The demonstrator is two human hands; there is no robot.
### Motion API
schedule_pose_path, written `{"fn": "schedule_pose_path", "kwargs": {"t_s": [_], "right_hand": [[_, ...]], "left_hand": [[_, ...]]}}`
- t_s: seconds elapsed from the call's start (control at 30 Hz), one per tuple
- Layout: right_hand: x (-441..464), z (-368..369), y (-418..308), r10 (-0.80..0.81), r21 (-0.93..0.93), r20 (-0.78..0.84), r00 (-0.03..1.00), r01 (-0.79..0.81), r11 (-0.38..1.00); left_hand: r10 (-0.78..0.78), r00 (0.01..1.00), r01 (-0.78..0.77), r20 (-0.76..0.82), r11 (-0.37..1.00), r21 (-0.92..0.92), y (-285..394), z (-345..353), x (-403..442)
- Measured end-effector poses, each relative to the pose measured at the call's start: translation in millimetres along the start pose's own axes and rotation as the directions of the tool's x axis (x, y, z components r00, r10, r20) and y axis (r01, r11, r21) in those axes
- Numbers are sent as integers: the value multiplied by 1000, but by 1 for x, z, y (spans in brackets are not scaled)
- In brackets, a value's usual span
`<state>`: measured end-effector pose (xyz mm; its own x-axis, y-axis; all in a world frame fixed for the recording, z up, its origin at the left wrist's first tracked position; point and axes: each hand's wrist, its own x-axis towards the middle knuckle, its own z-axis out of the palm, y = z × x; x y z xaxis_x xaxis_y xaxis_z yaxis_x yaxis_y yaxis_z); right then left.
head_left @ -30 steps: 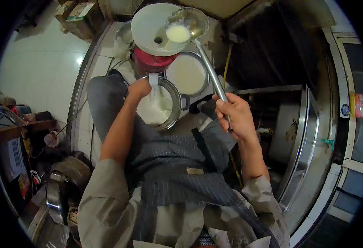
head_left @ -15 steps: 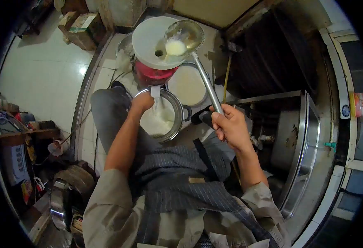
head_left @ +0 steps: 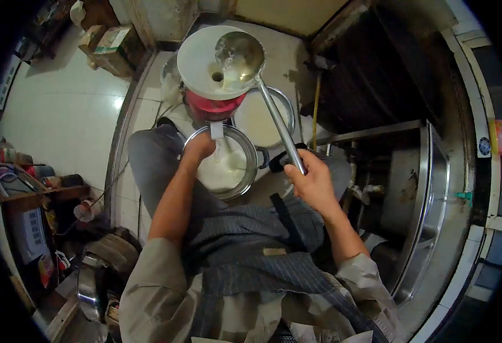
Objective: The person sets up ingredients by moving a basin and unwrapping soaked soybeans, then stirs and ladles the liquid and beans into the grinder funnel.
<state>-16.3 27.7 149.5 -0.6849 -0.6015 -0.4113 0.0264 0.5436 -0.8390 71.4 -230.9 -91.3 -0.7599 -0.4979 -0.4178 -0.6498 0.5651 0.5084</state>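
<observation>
My right hand (head_left: 312,178) grips the handle of a long metal ladle (head_left: 278,123), whose bowl is tilted over a wide white funnel-like bowl (head_left: 197,63). That bowl, with a dark round hole, sits on a red machine (head_left: 214,108). Below the machine's white spout (head_left: 217,130) stands a metal pot (head_left: 255,166) with whitish liquid (head_left: 222,168) in it. My left hand (head_left: 199,147) is at the pot's upper left, beside the spout, its fingers bent and partly hidden; what they touch is unclear. Behind the pot is a round pan of pale batter (head_left: 256,120).
A metal-framed stand (head_left: 428,211) is on the right. Cardboard boxes (head_left: 117,51) lie at the upper left. A shelf with clutter (head_left: 45,194) and a shiny metal vessel (head_left: 91,288) are at the lower left. A cable runs along the floor at left.
The ladle has shifted left over the white bowl and tipped; the pale batter seen in it earlier is mostly gone. My right hand has moved slightly left and down. My left hand remains by the spout.
</observation>
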Motion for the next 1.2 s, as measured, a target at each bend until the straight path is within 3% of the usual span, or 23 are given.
{"fn": "schedule_pose_path", "kwargs": {"t_s": [0.07, 0.17, 0.3, 0.37, 0.4, 0.43, 0.5, 0.57, 0.63, 0.7, 0.77, 0.8, 0.83, 0.87, 1.0, 1.1, 1.2], "right_hand": [[3, 0, 17, -201, -159, -49, 978, 191, 969], [-1, 0, 12, -262, -215, -88, 961, 238, 947], [1, -5, 30, -228, -134, -108, 968, 213, 968], [0, -13, 19, 73, 302, 35, 997, -80, 950], [3, -12, 26, 27, 473, 41, 999, -43, 880], [5, -12, 30, 33, 478, 39, 999, -48, 877], [12, -14, 36, 55, 749, 17, 998, -49, 660], [38, -13, 65, 43, 731, -12, 999, -20, 682], [71, -10, 97, 218, 665, -98, 971, -98, 740], [112, -10, 152, 330, 491, -172, 928, -210, 846], [146, -1, 202, 404, 258, -293, 867, -335, 906], [161, 4, 233, 416, 270, -294, 861, -342, 900], [175, 10, 265, 367, -39, -425, 828, -422, 906], [183, 13, 281, 276, -336, -527, 804, -495, 802], [171, 17, 244, 483, -418, -343, 806, -591, 690], [183, 23, 272, 539, -354, -418, 731, -678, 645], [204, 37, 340, 490, -368, -386, 782, -617, 695]], "left_hand": [[-24, 1000, 23, 20, 1000, 20, 0, 3, 1], [-21, 999, 19, 34, 999, 48, -13, 18, 12], [65, 998, -67, 26, 992, 109, -26, 32, 22], [82, 996, -84, 17, 989, 124, -31, 40, 26], [98, 995, -98, 4, 986, 134, -32, 43, 28], [99, 995, -100, 11, 985, 138, -23, 34, 22], [9, 999, -14, 44, 992, 122, -8, 22, 10], [-13, 995, 4, 99, 996, 92, -13, 28, 17], [-26, 987, 15, 157, 998, 67, -17, 35, 23], [56, 991, -72, 121, 989, 131, -19, 41, 26], [35, 989, -54, 144, 990, 133, -7, 31, 21], [8, 988, -29, 155, 991, 129, -2, 28, 18], [9, 986, -32, 164, 990, 138, -2, 29, 19], [-22, 985, 2, 173, 993, 114, -2, 31, 20], [-76, 970, 35, 232, 984, 173, 7, 31, 21], [12, 967, -64, 254, 978, 199, 18, 29, 19], [4, 959, -58, 284, 982, 180, 30, 30, 20]]}}
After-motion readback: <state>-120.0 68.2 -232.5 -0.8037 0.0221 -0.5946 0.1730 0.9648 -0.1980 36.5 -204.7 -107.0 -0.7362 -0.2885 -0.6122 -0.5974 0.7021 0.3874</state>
